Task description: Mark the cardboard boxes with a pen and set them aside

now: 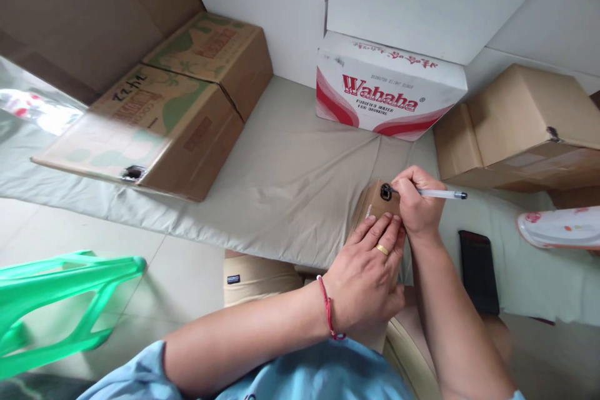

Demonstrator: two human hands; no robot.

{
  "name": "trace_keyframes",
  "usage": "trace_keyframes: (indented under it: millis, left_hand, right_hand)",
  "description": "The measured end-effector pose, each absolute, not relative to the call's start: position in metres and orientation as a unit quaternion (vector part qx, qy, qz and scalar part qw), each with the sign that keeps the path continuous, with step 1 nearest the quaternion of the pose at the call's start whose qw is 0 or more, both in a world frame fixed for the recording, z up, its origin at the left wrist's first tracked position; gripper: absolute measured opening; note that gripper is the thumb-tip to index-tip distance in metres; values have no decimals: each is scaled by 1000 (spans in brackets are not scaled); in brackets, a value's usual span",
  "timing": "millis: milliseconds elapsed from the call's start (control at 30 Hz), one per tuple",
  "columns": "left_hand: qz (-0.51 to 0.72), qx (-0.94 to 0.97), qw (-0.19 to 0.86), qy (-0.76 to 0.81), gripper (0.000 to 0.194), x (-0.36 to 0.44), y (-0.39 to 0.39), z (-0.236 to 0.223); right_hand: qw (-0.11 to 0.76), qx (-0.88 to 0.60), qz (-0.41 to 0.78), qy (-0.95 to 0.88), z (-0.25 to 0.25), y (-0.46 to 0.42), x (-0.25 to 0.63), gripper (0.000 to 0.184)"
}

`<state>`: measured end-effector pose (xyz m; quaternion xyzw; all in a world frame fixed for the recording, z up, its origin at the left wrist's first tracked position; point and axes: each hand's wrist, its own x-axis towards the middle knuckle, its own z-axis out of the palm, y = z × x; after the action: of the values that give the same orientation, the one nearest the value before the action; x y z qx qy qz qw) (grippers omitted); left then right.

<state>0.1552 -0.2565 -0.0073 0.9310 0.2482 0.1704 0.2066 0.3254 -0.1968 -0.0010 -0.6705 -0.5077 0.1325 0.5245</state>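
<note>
My right hand (417, 203) is closed around a white pen (443, 194), whose tip rests at a black mark on the top corner of a small brown cardboard box (375, 203). My left hand (368, 278) lies flat on that box, fingers stretched out and together, with a gold ring on one finger and a red cord at the wrist. The box stands at the near edge of a grey-covered surface (290, 181), and my hands hide most of it.
A long brown carton (154, 122) with green print lies at the left. A white and red Wahaha box (389, 90) stands at the back, and plain cartons (525, 125) at the right. A black phone (478, 269) lies right of my arm. A green plastic stool (56, 306) is on the floor.
</note>
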Motion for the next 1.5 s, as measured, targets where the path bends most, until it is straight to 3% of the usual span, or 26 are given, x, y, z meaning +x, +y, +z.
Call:
trace_keyframes:
  millis: [367, 533, 633, 700, 767, 867, 967, 1100, 1233, 1500]
  left_hand:
    - [168, 931, 206, 251, 88, 155, -257, -7]
    - [164, 931, 209, 251, 87, 155, -257, -7]
    - [167, 929, 211, 253, 86, 155, -258, -7]
    - [169, 928, 211, 256, 86, 155, -258, -8]
    - [172, 927, 210, 259, 85, 155, -259, -8]
    - [175, 926, 209, 261, 84, 155, -259, -9]
    - [176, 927, 206, 259, 84, 155, -258, -10]
    - [165, 930, 198, 261, 85, 153, -256, -11]
    - [163, 928, 200, 270, 84, 154, -257, -11]
    - [214, 898, 230, 308, 74, 167, -264, -14]
  right_hand:
    - [531, -661, 147, -511, 0, -197, 324, 20]
    - [665, -652, 96, -350, -3, -200, 333, 6]
    - [717, -635, 131, -254, -6, -219, 357, 21]
    - [675, -671, 177, -251, -13, -242, 379, 36]
    - [566, -753, 164, -291, -25, -268, 402, 43]
    - [335, -838, 52, -427, -48, -299, 428, 35]
    - [212, -825, 26, -522, -67, -312, 440, 31]
    - [181, -844, 16, -506, -82, -334, 452, 61]
    - [135, -932, -51, -333, -92, -386, 456, 93]
    - [103, -959, 9, -262, -102, -430, 446, 94]
